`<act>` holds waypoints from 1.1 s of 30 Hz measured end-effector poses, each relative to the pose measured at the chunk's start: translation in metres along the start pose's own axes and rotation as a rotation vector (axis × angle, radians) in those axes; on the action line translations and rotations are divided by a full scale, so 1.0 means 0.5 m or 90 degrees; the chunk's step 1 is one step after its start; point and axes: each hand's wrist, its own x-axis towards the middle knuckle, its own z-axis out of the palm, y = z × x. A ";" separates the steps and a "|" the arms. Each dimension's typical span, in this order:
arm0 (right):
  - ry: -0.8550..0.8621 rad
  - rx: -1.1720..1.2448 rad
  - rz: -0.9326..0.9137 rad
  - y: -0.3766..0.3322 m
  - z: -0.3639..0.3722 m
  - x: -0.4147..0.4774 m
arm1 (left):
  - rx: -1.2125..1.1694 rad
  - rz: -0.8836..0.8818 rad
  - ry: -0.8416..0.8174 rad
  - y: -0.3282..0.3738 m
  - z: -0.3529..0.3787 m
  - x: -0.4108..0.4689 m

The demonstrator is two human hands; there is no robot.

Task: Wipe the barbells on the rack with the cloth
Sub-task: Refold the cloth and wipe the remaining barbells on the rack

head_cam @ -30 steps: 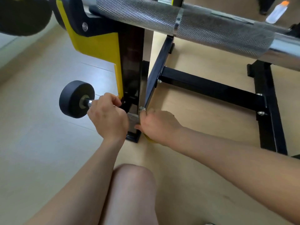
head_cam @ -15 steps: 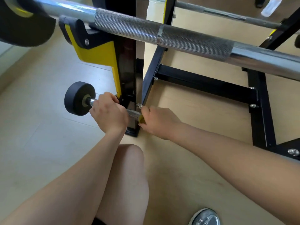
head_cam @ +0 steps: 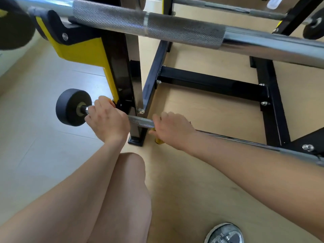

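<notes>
- Head view showed no brand, label or writing that could be read on any of the gear.
- Your left hand was closed around the low barbell just inside its small black end weight, beside the foot of the rack.
- Your right hand was closed on the same bar a little further along, with a scrap of yellow cloth showing under the palm; the knurled stretch of bar lay bare between your two hands.
- Behind your right forearm, the bar ran on towards the right edge of the view, low over the floor.
- A thicker barbell lay across the top of the view, resting in a yellow and black hook on the rack upright, with a knurled middle and smooth chrome to the right.
- A third bar crossed further back.
- The floor was light wood on the right and pale tile on the left.
- A round metal disc lay on the wood near the bottom edge, and your bare knee sat between your arms.
</notes>
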 end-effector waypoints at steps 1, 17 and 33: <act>0.005 0.021 0.010 -0.024 -0.009 0.021 | 0.007 0.003 0.004 0.000 0.001 -0.001; -0.288 0.121 0.022 0.044 -0.061 0.023 | 0.074 0.070 -0.048 -0.003 -0.009 -0.002; -0.344 0.622 0.237 0.135 -0.064 -0.033 | 0.074 0.084 -0.028 -0.002 -0.012 -0.007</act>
